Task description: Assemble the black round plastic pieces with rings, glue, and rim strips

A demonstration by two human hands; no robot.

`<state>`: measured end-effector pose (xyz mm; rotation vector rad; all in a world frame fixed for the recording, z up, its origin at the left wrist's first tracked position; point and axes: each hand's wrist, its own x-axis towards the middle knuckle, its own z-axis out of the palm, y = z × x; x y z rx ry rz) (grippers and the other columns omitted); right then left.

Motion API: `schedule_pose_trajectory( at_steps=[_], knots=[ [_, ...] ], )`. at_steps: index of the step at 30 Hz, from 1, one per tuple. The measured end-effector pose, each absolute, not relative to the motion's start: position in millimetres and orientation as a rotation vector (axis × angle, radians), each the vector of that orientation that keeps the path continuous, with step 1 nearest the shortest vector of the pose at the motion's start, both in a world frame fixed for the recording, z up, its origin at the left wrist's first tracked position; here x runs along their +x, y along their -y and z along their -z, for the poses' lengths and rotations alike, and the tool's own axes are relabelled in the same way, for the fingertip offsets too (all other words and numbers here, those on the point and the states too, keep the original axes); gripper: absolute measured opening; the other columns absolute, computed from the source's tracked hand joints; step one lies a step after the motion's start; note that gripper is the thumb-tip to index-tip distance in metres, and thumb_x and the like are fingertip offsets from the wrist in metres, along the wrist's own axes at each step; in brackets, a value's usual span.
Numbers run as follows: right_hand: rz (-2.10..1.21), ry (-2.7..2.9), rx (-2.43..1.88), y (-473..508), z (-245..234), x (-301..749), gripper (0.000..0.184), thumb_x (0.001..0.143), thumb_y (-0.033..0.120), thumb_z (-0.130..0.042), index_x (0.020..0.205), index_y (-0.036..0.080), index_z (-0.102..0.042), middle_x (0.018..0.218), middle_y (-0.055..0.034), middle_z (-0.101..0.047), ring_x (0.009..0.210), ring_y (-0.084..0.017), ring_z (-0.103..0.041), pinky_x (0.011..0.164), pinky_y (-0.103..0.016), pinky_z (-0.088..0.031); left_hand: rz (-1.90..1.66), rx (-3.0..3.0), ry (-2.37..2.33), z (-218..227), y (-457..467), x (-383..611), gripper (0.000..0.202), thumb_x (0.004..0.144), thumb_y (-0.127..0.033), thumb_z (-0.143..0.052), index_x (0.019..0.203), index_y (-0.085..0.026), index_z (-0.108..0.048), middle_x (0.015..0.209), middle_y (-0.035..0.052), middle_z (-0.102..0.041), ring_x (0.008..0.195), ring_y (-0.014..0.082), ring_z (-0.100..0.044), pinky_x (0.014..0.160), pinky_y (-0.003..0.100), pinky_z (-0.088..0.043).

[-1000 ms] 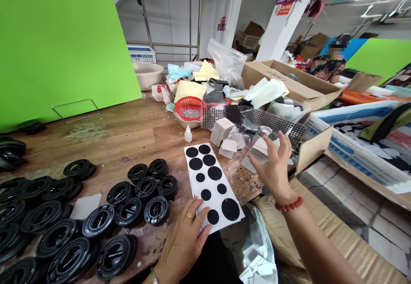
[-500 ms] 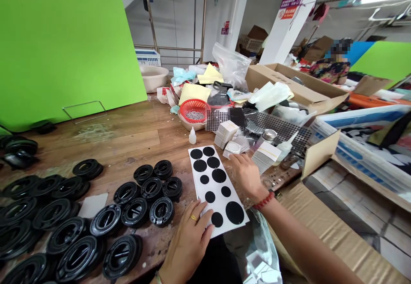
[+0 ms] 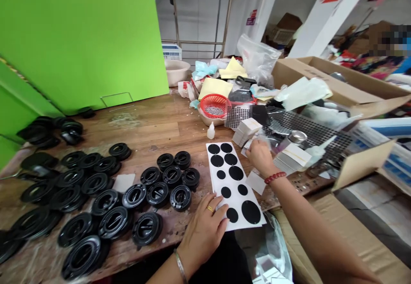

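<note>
A white sheet with black round stickers [image 3: 233, 182] lies near the front edge of the wooden table [image 3: 147, 132]. My left hand [image 3: 205, 232] rests flat on the sheet's near left corner, fingers spread, a gold ring showing. My right hand [image 3: 260, 155], with a red bead bracelet, reaches past the sheet's far right corner to the stacks of small white cards [image 3: 246, 131]; its fingers are curled among loose cards and I cannot see what they pinch. Several black round plastic parts [image 3: 167, 182] lie just left of the sheet.
Many more black round parts [image 3: 80, 215] cover the table's left side. A small white bottle [image 3: 211, 131], a red basket [image 3: 214, 105], a perforated metal sheet [image 3: 298, 125] and a cardboard box [image 3: 340, 81] crowd the back right. A green panel [image 3: 80, 40] stands behind.
My right hand came down from mid-air to the table beside the sheet, then reached forward to the white cards. The view swung left. My left hand stayed on the sheet.
</note>
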<state>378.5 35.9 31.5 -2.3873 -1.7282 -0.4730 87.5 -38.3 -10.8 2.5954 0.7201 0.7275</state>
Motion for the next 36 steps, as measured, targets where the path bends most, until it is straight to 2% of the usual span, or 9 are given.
schedule_pose_trajectory(
  at_steps=[7, 9, 12, 15, 19, 23, 29, 32, 36],
  knots=[
    [0.439, 1.802, -2.243, -18.4, -57.6, 365.7, 0.015, 0.085, 0.003, -0.060, 0.076, 0.014, -0.058, 0.077, -0.0131, -0.059, 0.077, -0.034, -0.059, 0.068, -0.037, -0.049, -0.823, 2.488, -0.683, 7.9, 39.9, 87.2, 0.034, 0.089, -0.019, -0.068, 0.123, -0.018, -0.063, 0.129, 0.0097, -0.066, 0.131, 0.0277, -0.054, 0.112, 0.048, -0.050],
    [0.362, 1.827, -1.906, -12.0, -63.0, 341.8, 0.013, 0.087, 0.005, -0.057, 0.080, 0.016, -0.058, 0.078, -0.0091, -0.060, 0.070, -0.028, -0.059, 0.063, -0.034, -0.048, -0.870, 2.463, -0.706, -2.3, 40.0, 82.2, 0.031, 0.089, -0.019, -0.069, 0.119, -0.017, -0.064, 0.120, 0.0094, -0.067, 0.121, 0.0256, -0.059, 0.103, 0.043, -0.055],
    [0.095, 1.895, -1.313, -6.5, -62.1, 291.2, 0.014, 0.093, 0.008, -0.052, 0.088, 0.018, -0.059, 0.084, -0.0056, -0.062, 0.074, -0.024, -0.062, 0.066, -0.031, -0.050, -0.945, 2.469, -0.950, -22.6, 34.6, 66.1, 0.014, 0.093, -0.019, -0.062, 0.106, -0.017, -0.068, 0.101, 0.0082, -0.066, 0.096, 0.0238, -0.060, 0.084, 0.042, -0.058],
    [-0.039, 1.884, -1.073, -7.6, -51.3, 246.1, 0.017, 0.100, 0.009, -0.047, 0.095, 0.019, -0.059, 0.092, -0.0069, -0.061, 0.082, -0.024, -0.062, 0.071, -0.032, -0.054, -1.048, 2.536, -1.268, -38.7, 20.1, 43.8, 0.018, 0.097, -0.020, -0.053, 0.105, -0.016, -0.069, 0.096, 0.0099, -0.063, 0.091, 0.0252, -0.055, 0.080, 0.044, -0.054],
    [-0.074, 1.927, -0.994, -13.1, -28.0, 222.9, 0.022, 0.106, 0.009, -0.041, 0.099, 0.019, -0.060, 0.101, -0.0103, -0.059, 0.089, -0.026, -0.062, 0.077, -0.036, -0.057, -0.994, 2.614, -1.495, -45.4, -0.6, 23.4, 0.027, 0.099, -0.024, -0.052, 0.118, -0.015, -0.070, 0.099, 0.0118, -0.062, 0.095, 0.0272, -0.052, 0.083, 0.044, -0.050],
    [-0.103, 1.987, -0.994, -15.5, -11.2, 225.5, 0.023, 0.106, 0.008, -0.042, 0.102, 0.019, -0.062, 0.104, -0.0107, -0.058, 0.093, -0.027, -0.061, 0.078, -0.037, -0.058, -0.753, 2.624, -1.555, -43.9, -8.0, 22.9, 0.030, 0.098, -0.030, -0.056, 0.123, -0.024, -0.070, 0.108, 0.0117, -0.061, 0.099, 0.0286, -0.051, 0.082, 0.044, -0.049],
    [-0.201, 2.075, -0.984, -13.9, -21.3, 231.3, 0.019, 0.096, 0.003, -0.052, 0.097, 0.017, -0.065, 0.099, -0.0100, -0.063, 0.090, -0.028, -0.060, 0.080, -0.043, -0.057, -0.614, 2.659, -1.590, -46.8, -7.2, 29.8, 0.028, 0.099, -0.036, -0.054, 0.119, -0.029, -0.073, 0.115, 0.0121, -0.061, 0.103, 0.0292, -0.050, 0.082, 0.044, -0.047],
    [-0.356, 2.028, -0.982, -11.6, -27.4, 236.2, 0.027, 0.092, 0.002, -0.047, 0.104, 0.016, -0.066, 0.107, -0.0112, -0.063, 0.098, -0.028, -0.060, 0.087, -0.045, -0.056, -0.597, 2.691, -1.609, -50.7, -7.7, 31.3, 0.028, 0.099, -0.037, -0.053, 0.117, -0.029, -0.073, 0.116, 0.0125, -0.062, 0.103, 0.0305, -0.050, 0.081, 0.045, -0.047],
    [-0.284, 2.040, -1.054, -6.7, -24.1, 238.7, 0.037, 0.088, -0.001, -0.046, 0.110, 0.017, -0.069, 0.115, -0.0125, -0.060, 0.109, -0.030, -0.056, 0.093, -0.051, -0.054, -0.571, 2.718, -1.619, -55.3, -8.5, 35.5, 0.027, 0.098, -0.036, -0.054, 0.112, -0.027, -0.075, 0.114, 0.0135, -0.064, 0.104, 0.0322, -0.051, 0.082, 0.047, -0.047]
  ],
)
